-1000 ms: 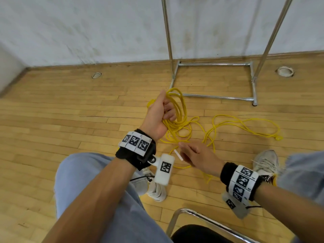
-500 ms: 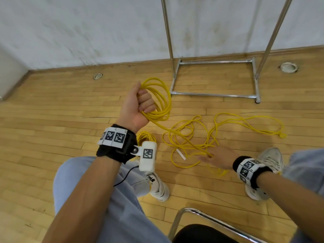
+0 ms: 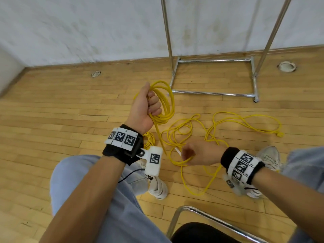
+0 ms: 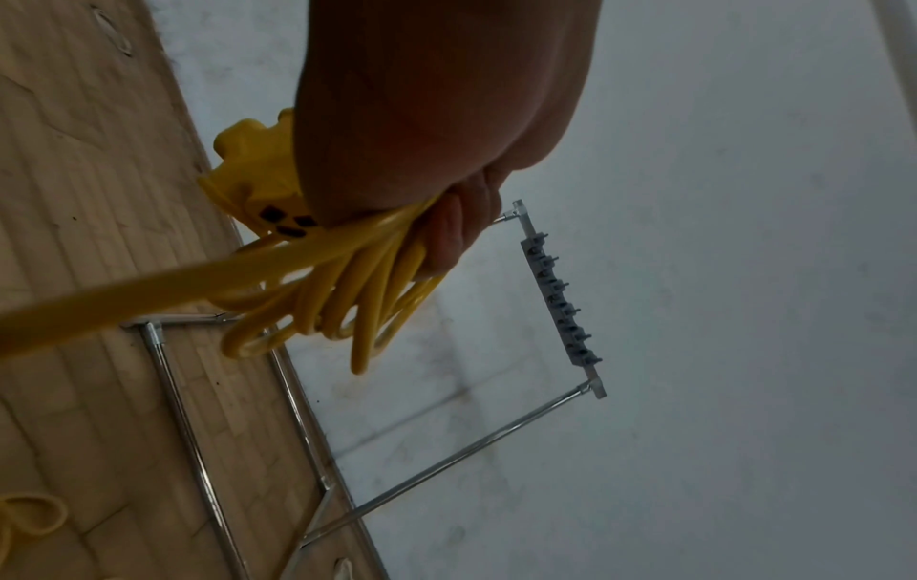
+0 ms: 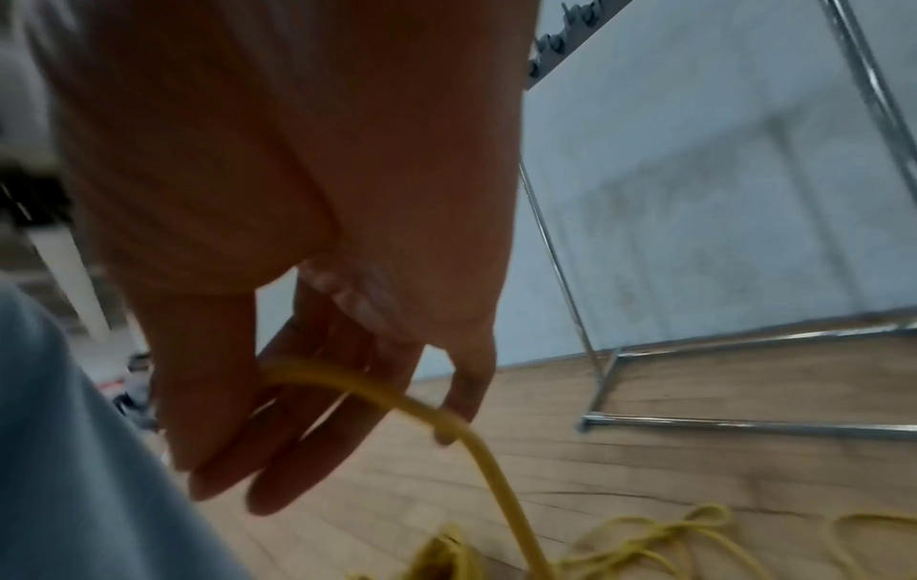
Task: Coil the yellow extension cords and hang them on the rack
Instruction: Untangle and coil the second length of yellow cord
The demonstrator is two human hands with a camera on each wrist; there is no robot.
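My left hand (image 3: 146, 109) is fisted round several loops of the yellow extension cord coil (image 3: 166, 106), held up above the floor; the left wrist view shows the coil (image 4: 342, 290) and a yellow socket end (image 4: 258, 188) under the palm. My right hand (image 3: 198, 155) is lower, to the right, its fingers hooked round a loose strand of the cord (image 5: 426, 412). The rest of the cord (image 3: 228, 123) lies tangled on the wooden floor, its plug (image 3: 280, 134) at the far right. The metal rack (image 3: 215, 76) stands against the wall, with a hook bar (image 4: 561, 298) on top.
I sit on a metal-framed chair (image 3: 201, 216); my knees and white shoes (image 3: 157, 188) are below the hands. Two round floor fittings (image 3: 96, 74) sit near the wall. A second bunch of yellow cord (image 3: 149, 140) shows behind my left wrist.
My right hand drew back from the floor toward me, pulling a strand up. My left hand with the coil shifted slightly right.
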